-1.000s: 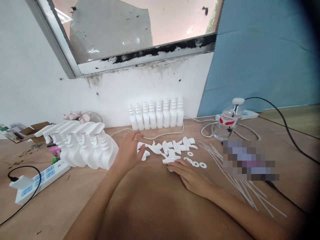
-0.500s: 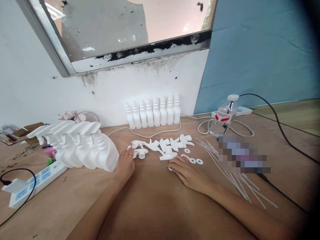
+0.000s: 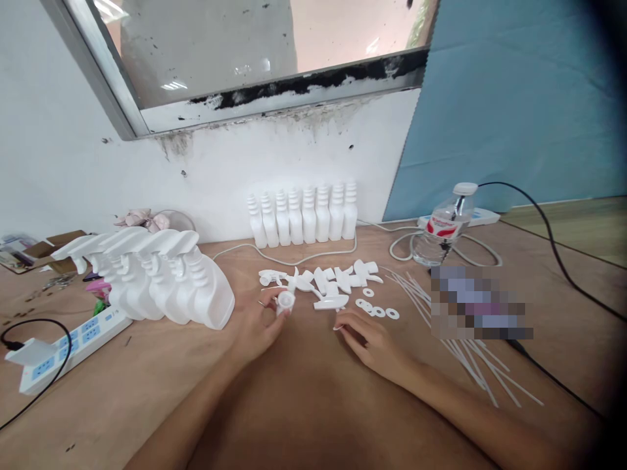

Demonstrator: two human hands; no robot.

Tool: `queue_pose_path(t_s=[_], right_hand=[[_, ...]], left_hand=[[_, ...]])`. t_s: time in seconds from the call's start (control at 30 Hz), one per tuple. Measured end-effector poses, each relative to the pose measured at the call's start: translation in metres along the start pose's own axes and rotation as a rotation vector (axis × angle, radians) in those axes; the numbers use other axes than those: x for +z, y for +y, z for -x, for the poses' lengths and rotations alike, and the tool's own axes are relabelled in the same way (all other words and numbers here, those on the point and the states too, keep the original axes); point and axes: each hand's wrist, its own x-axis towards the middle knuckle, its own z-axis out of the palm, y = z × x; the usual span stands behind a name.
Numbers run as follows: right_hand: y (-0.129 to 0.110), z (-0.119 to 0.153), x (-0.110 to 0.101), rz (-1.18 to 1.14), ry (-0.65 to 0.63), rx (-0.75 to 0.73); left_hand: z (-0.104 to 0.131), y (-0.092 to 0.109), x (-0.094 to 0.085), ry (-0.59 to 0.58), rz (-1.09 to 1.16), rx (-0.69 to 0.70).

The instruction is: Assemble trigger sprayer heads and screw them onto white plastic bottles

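My left hand [image 3: 259, 329] is closed around a white trigger spray head [image 3: 285, 302], its round collar opening turned towards me. Between the fingertips of my right hand [image 3: 369, 339] is a thin white washer [image 3: 337, 327], mostly covered by the fingers. A white shroud-like piece [image 3: 332, 303] lies on the table between the hands. Behind it is a loose row of more white spray heads [image 3: 323, 279]. Several flat washers [image 3: 392, 314] rest to the right of them.
Several bottles fitted with spray heads [image 3: 213, 303] stand at left beside a power strip [image 3: 73, 349]. Open-necked white bottles [image 3: 308, 219] line the wall. Thin white tubes [image 3: 460, 352], a water bottle [image 3: 443, 228] and a blurred object [image 3: 477, 303] are at right.
My left hand has lifted a spray head off the table and brought it rightwards. My right hand has raised a washer slightly in its fingertips. The view has shifted a little.
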Motion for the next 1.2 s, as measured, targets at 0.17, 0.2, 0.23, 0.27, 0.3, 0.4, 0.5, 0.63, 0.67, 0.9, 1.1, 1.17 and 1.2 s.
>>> queue_pose_path(t_s=[0.17,0.2,0.23,0.27,0.3,0.4,0.5,0.63,0.67,0.9,1.1,1.17,1.2], right_hand=[[-0.008,0.002,-0.003,-0.024,0.152,-0.09],[-0.009,0.002,-0.003,-0.022,0.169,-0.111],[-0.011,0.002,-0.004,-0.02,0.178,-0.136],[-0.014,0.002,-0.004,-0.018,0.176,-0.163],[-0.016,0.001,-0.004,-0.014,0.169,-0.191],[-0.022,-0.001,-0.003,0.019,0.119,-0.244],[-0.025,-0.002,0.0,0.053,0.098,-0.253],[-0.026,-0.003,0.0,0.062,0.142,-0.263],[-0.025,-0.004,0.0,0.06,0.129,-0.267],[-0.021,-0.005,0.001,-0.003,-0.078,-0.242],[-0.012,0.0,0.004,0.067,-0.064,-0.143],[-0.01,-0.001,0.004,0.09,-0.091,-0.151],[-0.01,-0.002,0.004,0.092,-0.1,-0.168]], left_hand=[[0.014,0.016,0.029,-0.284,0.267,-0.068],[0.016,0.018,0.033,-0.324,0.283,-0.065],[0.017,0.02,0.035,-0.351,0.296,-0.058],[0.017,0.021,0.037,-0.364,0.31,-0.048],[0.017,0.022,0.039,-0.371,0.327,-0.038],[0.018,0.023,0.04,-0.377,0.387,-0.04],[0.018,0.023,0.04,-0.367,0.411,-0.06],[0.019,0.022,0.039,-0.395,0.396,-0.056],[0.019,0.022,0.039,-0.404,0.386,-0.052],[0.019,0.015,0.043,-0.431,0.528,-0.076],[0.023,0.012,0.038,-0.452,0.231,0.0],[0.023,0.012,0.035,-0.48,0.122,0.025],[0.023,0.013,0.033,-0.491,0.082,0.045]])
